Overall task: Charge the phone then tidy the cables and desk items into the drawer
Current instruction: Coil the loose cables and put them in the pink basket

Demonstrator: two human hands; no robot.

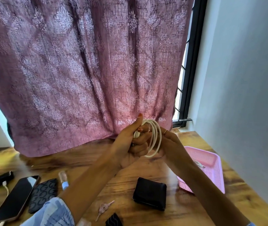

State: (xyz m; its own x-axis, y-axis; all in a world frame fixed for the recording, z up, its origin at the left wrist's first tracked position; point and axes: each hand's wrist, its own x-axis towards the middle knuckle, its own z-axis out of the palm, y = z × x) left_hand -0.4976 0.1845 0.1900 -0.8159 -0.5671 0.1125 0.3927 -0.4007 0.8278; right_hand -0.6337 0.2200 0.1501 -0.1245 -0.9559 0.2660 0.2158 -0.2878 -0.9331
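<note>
Lying at the desk's (84,162) left, the phone (14,199) has a white lead plugged in. Next comes a patterned case (42,195). Above the desk, the left hand (130,142) grips a coiled cable (152,137) (several white loops); the right hand (170,142) pinches the coil's side. A wallet (149,193) lies below, a pink tray (211,170) rightmost.

The counter (126,181) looks like varnished wood, its grain glossy where light falls. At twelve o'clock hangs a curtain (81,70) of woven cloth, coarse, with a paler damask print. The cable (154,139) is smooth white plastic or rubber. At three o'clock the tray (211,162) is pink plastic mesh. The phone (16,198), at eight o'clock, has a glossy glass face. The wallet (149,195) looks matt and dark, perhaps leather.
</note>
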